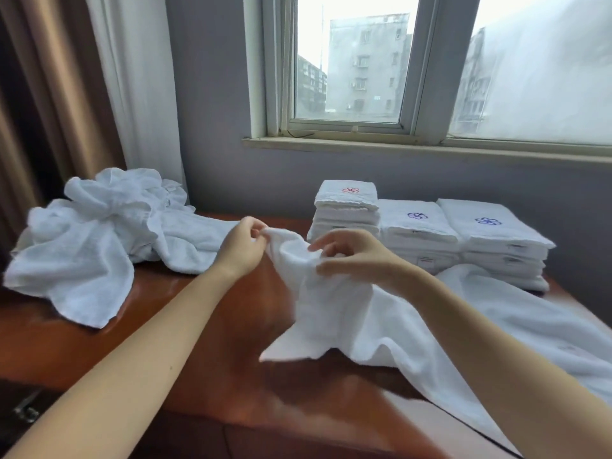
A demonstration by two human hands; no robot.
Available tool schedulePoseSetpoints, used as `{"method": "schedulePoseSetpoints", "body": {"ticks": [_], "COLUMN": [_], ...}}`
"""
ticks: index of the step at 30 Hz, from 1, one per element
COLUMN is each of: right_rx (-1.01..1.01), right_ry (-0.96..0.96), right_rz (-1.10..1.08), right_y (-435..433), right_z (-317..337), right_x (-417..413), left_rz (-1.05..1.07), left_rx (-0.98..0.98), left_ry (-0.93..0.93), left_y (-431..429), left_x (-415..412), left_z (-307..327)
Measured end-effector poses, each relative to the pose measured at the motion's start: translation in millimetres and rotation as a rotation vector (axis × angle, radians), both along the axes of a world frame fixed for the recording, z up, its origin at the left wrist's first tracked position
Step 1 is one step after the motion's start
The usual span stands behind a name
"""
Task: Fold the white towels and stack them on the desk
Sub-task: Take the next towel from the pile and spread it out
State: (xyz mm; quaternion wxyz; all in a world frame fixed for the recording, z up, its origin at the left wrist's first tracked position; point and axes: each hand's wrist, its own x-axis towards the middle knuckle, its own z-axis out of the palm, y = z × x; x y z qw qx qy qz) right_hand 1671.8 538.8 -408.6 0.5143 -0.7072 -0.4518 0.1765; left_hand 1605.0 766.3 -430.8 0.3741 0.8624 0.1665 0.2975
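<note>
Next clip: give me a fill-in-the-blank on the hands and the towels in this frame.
The left hand and right hand both grip one white ____ over the desk.
Near the wall stand ____ folded stacks.
The tallest stack shows a ____ logo on top.
The crumpled pile lies on the person's ____ side.
Missing words: towel; three; red; left.
</note>
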Motion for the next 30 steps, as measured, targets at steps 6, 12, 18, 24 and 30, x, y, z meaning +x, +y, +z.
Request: {"method": "schedulePoseSetpoints", "body": {"ticks": [6, 12, 18, 24, 30], "right_rx": [0.010, -0.003, -0.243, 0.113, 0.277], "right_ry": [0.135, -0.039, 0.016, 0.043, 0.229], "right_rz": [-0.039, -0.283, -0.072, -0.184, -0.195], "right_y": [17, 43, 48, 44, 31], "right_z": [-18, -11, 13, 24, 25], "right_x": [-2, 10, 7, 11, 27], "left_rz": [-0.098, -0.388, -0.450, -0.710, -0.621], "left_rx": [-0.312, -0.400, -0.306, -0.428, -0.552], "left_ry": [-0.113, -0.147, -0.290, 0.004, 0.287], "left_y": [6, -3, -16, -24, -22], "left_x": [-3, -10, 0, 14, 4], "left_z": [4, 10, 13, 10, 6]}}
